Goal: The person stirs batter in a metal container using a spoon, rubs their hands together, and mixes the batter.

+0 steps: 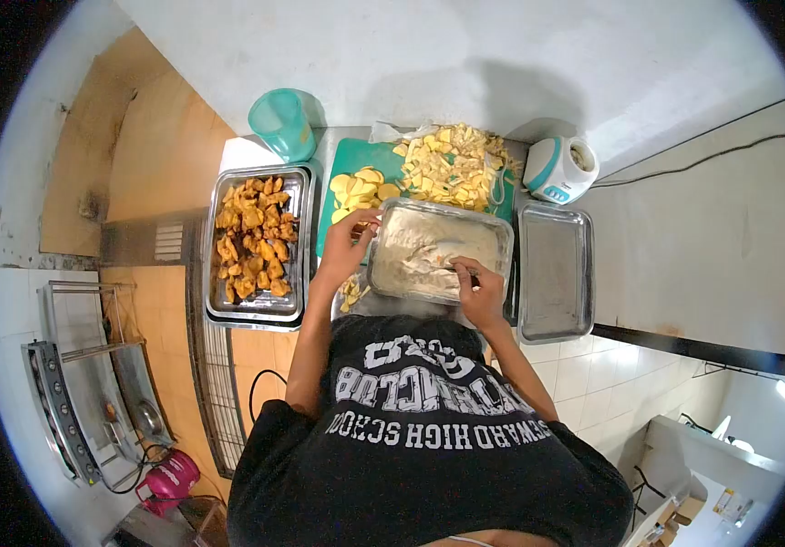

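Tray [447, 207] below my right hand [478, 290], beside my left hand [347, 246]; flour [420, 230] inside. I cannot tell either grip's state; low fingertips limit spillage.

Left hand [351, 241] beside metal tray [510, 241], right hand [478, 284] at pale mixture [422, 235]

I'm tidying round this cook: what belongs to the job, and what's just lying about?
Likely job: pan under right hand; yellow slices; chopped pieces; green board; browned pieces.

Seemingly lying about: teal cup; white appliance; far-right tray; pink cylinder.
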The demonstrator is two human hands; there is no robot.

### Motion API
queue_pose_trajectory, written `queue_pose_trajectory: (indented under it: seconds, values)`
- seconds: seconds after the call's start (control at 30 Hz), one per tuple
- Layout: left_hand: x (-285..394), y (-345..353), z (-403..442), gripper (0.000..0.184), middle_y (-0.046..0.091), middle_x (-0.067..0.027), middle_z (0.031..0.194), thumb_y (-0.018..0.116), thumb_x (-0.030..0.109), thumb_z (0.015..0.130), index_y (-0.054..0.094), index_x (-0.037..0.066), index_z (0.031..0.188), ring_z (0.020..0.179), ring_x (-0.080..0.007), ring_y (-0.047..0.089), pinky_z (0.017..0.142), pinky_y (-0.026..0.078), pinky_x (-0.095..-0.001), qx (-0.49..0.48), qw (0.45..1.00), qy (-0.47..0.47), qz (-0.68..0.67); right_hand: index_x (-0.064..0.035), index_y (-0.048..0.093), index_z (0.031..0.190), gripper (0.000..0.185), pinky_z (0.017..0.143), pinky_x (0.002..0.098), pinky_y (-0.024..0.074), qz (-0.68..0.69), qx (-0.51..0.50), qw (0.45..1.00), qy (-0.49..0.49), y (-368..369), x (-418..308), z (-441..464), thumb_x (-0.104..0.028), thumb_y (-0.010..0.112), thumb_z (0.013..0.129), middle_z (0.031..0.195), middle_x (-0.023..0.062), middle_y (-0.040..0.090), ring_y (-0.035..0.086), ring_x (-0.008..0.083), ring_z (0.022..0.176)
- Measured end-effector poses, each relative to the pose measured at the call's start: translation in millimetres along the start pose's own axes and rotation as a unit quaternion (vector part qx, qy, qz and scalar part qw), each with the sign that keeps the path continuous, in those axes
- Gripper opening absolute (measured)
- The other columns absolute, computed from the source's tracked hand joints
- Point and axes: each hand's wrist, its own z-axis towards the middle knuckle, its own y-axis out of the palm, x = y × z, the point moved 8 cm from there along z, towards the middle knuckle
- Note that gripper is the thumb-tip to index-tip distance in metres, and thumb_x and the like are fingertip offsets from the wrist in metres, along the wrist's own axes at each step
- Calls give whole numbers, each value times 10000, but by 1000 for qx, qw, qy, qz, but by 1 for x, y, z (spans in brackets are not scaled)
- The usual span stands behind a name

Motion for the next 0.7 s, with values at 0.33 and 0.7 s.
queue_pose_trajectory:
  seconds: [0.33,0.7]
  values:
    - [5,13,-1,236,707,-83,987,590,1,929,650,7,1158,823,-133,654,741,519,-284,-10,1000,9,-25,-56,700,1042,188,726,385,529,-167,102,981,-15,-17,62,2,-160,564,964,866,173,717,696,350,775]
    - [-11,24,5,259,696,-73,972,602,8,926,639,27,1181,825,-147,660,743,524,-276,-33,999,-20,-23,-52,696,1076,202,718,441,520,-139,117,983,-11,-23,61,16,-109,570,928,957,195,706,679,359,811]
